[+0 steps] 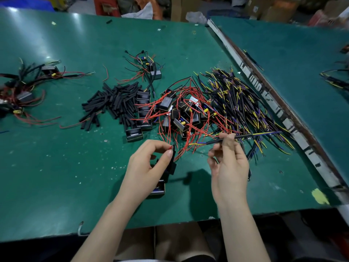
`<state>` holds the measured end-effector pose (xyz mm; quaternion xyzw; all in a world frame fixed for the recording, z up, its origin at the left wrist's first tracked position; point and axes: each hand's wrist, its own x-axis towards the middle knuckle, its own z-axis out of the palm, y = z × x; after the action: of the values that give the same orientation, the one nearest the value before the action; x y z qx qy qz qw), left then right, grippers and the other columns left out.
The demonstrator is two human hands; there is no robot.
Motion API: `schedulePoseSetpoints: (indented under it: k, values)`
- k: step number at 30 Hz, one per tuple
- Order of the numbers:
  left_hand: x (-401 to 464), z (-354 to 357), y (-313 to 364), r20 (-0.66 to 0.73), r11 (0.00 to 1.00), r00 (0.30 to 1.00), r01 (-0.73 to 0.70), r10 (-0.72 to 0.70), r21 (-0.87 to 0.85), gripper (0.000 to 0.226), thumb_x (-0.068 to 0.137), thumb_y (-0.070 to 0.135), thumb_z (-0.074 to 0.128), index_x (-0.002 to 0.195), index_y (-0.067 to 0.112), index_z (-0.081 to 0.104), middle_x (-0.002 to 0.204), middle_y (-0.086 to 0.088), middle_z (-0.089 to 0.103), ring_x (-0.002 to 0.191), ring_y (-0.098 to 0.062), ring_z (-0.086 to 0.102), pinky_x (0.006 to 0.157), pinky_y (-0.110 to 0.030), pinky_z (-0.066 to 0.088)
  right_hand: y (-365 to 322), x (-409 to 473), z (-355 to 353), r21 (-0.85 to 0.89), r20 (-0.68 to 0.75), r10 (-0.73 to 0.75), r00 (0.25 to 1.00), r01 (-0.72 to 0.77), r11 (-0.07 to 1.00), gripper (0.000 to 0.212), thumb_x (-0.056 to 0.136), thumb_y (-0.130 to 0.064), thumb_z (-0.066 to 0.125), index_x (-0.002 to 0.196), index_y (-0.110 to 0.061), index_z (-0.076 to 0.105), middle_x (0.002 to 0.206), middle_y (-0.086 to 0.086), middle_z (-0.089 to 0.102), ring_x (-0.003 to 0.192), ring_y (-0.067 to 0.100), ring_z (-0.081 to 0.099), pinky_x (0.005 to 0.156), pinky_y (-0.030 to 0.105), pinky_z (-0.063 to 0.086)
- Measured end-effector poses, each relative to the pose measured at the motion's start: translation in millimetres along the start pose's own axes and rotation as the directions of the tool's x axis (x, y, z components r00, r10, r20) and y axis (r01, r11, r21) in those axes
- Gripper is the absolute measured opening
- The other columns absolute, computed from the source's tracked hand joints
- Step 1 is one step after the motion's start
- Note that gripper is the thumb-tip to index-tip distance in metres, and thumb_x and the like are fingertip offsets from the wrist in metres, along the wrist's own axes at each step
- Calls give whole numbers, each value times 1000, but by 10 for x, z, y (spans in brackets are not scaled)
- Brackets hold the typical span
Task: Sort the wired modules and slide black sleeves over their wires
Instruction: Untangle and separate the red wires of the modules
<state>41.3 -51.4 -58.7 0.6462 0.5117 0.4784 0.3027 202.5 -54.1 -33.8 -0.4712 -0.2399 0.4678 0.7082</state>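
Observation:
My left hand (149, 163) pinches a short black sleeve (172, 157) between thumb and forefinger, above a black module (158, 188) lying under my palm. My right hand (228, 159) pinches a black-sheathed cable with yellow and blue ends (245, 137), held level over the table. A heap of black modules with red wires (179, 114) lies just beyond both hands. To its left sits a pile of loose black sleeves (111, 104). A large heap of black, yellow and purple cables (241, 106) spreads to the right.
Finished-looking wired modules lie in a bundle at the far left (22, 91) and a smaller group at centre back (149, 69). The green table (56, 167) meets a second table along a worn strip (264, 95). Boxes and bags stand behind.

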Motion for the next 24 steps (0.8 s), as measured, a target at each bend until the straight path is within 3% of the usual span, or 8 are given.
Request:
schedulePoseSetpoints:
  k: [4, 8, 12, 14, 17, 20, 24]
  values:
    - [7, -16, 3, 49, 999, 998, 38, -37, -22, 5, 87, 30, 62, 85, 35, 61, 91, 20, 63, 90, -1, 59, 82, -24, 45, 38, -13, 65, -38, 12, -26, 1000, 26, 999, 19, 93, -36, 53, 84, -21, 61, 64, -9, 60, 56, 4, 54, 50, 14, 40]
    - [-1, 6, 38, 14, 1000, 1000, -20, 20, 10, 8, 88, 27, 61, 82, 32, 59, 87, 15, 58, 87, -2, 55, 78, -11, 38, 79, -51, 124, -108, 19, -81, 997, 83, 991, 23, 87, -44, 53, 83, -23, 60, 75, -8, 64, 69, 7, 60, 54, 16, 42]
    - [2, 36, 32, -2, 998, 998, 64, -64, -26, 8, 92, 29, 58, 86, 34, 55, 84, 22, 58, 79, 0, 52, 72, -19, 39, 101, -70, 174, -87, 58, -103, 993, 108, 990, 13, 92, -32, 54, 92, -19, 53, 78, -8, 67, 67, 9, 62, 54, 17, 43]
    - [0, 51, 40, -24, 993, 997, 74, -77, -88, 15, 91, 22, 60, 92, 35, 51, 83, 23, 58, 78, -2, 53, 69, -15, 38, 106, -78, 192, -84, 81, -130, 988, 137, 987, 6, 94, -25, 55, 94, -19, 52, 77, -9, 67, 67, 9, 63, 55, 18, 43]
    - [7, 36, 64, -48, 998, 999, -1, -3, -69, 25, 86, 11, 57, 89, 35, 50, 82, 16, 57, 80, -2, 53, 74, -13, 39, 118, -87, 202, -70, 91, -154, 984, 160, 985, 2, 96, -19, 54, 95, -20, 53, 77, -9, 67, 68, 12, 64, 55, 19, 43]
    - [11, 26, 60, -5, 998, 999, -53, 54, 12, 39, 80, -8, 54, 81, 31, 60, 87, 11, 59, 87, -4, 56, 80, -17, 41, 126, -95, 207, -64, 51, -167, 985, 170, 983, 6, 92, -24, 58, 94, -21, 54, 75, -11, 67, 69, 9, 62, 56, 18, 43]
    - [-3, 35, 69, -4, 999, 999, -44, 44, -10, 26, 84, 6, 55, 88, 29, 66, 95, 11, 63, 94, -2, 58, 87, -16, 42, 125, -93, 199, -56, 60, -151, 987, 155, 986, 13, 86, -31, 61, 93, -20, 56, 73, -11, 67, 68, 7, 61, 56, 17, 42]
